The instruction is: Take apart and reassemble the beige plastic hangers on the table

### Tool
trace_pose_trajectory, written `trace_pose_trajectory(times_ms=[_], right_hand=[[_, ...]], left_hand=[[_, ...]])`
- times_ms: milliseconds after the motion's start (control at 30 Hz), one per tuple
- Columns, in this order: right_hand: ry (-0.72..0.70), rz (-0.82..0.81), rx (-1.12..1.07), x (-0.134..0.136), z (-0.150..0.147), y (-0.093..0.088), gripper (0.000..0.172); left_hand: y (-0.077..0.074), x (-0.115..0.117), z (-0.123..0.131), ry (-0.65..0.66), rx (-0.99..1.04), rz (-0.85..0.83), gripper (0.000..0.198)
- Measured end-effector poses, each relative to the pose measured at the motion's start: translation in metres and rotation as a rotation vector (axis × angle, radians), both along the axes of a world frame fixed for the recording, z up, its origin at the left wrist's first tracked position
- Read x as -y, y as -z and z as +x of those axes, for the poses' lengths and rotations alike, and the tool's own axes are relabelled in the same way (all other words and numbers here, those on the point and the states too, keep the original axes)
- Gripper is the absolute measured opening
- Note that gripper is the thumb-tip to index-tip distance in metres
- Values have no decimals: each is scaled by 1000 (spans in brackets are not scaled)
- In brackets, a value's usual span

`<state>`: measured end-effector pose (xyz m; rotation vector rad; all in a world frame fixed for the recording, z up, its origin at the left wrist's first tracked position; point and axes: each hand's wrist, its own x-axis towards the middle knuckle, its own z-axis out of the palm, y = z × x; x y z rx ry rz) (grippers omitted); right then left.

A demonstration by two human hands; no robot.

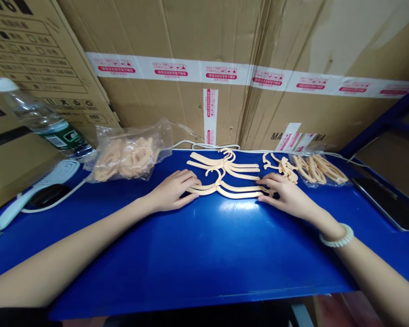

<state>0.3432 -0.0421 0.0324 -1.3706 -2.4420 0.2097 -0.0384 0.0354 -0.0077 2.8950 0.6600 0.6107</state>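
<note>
Several beige folding hangers lie on the blue table. My left hand (176, 190) is closed on the left end of the nearest hanger (219, 185), thumb below and fingers above. At that hanger's right end, my right hand (282, 194) pinches its arm tips, and a small beige piece shows by the fingers. Just behind lie more hangers (226, 164) with their hooks overlapping in the middle. Beyond my right hand is a small heap of loose beige parts (286, 167).
A plastic bag of beige parts (127, 154) lies back left, near a bottle (59, 131) and a hairbrush (37, 186). Bagged beige pieces (318, 169) and a dark tablet-like device (388, 202) lie right. Cardboard boxes (177, 104) and a white cable (214, 146) line the back.
</note>
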Motion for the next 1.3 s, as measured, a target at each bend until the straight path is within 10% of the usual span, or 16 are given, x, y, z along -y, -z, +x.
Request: trace_pose_trajectory(times_ms=[700,1300], right_hand=[[33,-114,-3,-5,20,-6,38],[318,257,-207,-14,26,1,24]], left_hand=[[-3,4,0,34,73,104,15],[-4,6,3,30,75,238,18]])
